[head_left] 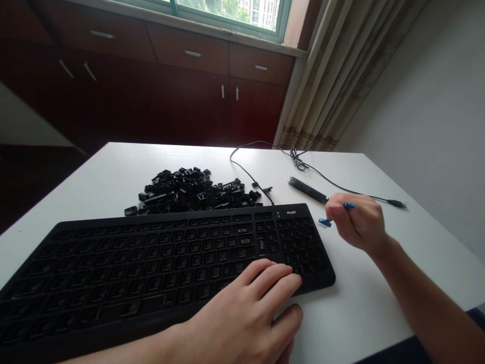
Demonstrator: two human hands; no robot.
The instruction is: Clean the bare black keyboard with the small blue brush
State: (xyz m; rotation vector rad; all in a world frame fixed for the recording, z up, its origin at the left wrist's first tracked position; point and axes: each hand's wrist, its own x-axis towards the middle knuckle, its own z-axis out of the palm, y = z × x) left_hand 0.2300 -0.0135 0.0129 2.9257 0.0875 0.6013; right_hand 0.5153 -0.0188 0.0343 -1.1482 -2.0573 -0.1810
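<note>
Two hands; left hand [261,303] palm down, fingers extended, nearly together, tips on one keyboard [166,258] toward lower right; right hand [358,222] fisted round one blue tool [325,222], just right of keyboard; keyboard on white table [359,303]; one cable [298,163], one black strip [307,190] beyond; heaped black keycaps [182,189] behind keyboard, too many to count.

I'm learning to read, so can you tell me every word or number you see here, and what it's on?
"Rujie", on the keyboard, top right; the small letters are soft, so it might be "Ruijie".
Small marks left of that word: too small to read.
Loose keys: any letters are too small and blurred to read.
</note>
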